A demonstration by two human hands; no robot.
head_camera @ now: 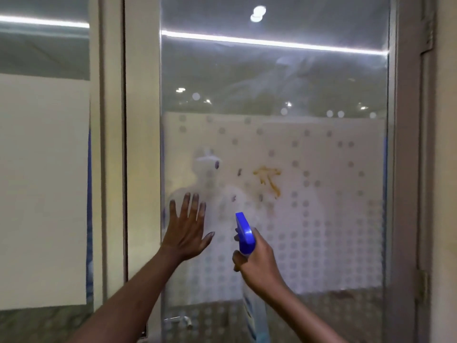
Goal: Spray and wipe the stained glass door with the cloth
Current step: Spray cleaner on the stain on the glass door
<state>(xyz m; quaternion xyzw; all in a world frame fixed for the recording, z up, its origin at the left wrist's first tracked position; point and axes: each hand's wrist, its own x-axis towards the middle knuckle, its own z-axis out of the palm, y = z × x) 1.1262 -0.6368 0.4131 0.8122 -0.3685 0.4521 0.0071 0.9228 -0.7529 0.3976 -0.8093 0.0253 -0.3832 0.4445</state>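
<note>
The glass door fills the middle of the view, with a frosted band dotted with round spots. A yellow-brown smeared stain sits on the glass at centre, and small purple marks lie to its left. My left hand is pressed flat on the glass, fingers spread, below and left of the stain. My right hand grips a spray bottle with a blue trigger head, its nozzle pointing up at the stain. The clear bottle body hangs below my fist. No cloth is in view.
A pale door frame post stands left of the glass, with another glass panel beyond it. A grey frame with hinges borders the right. A metal door handle shows at the bottom left of the door.
</note>
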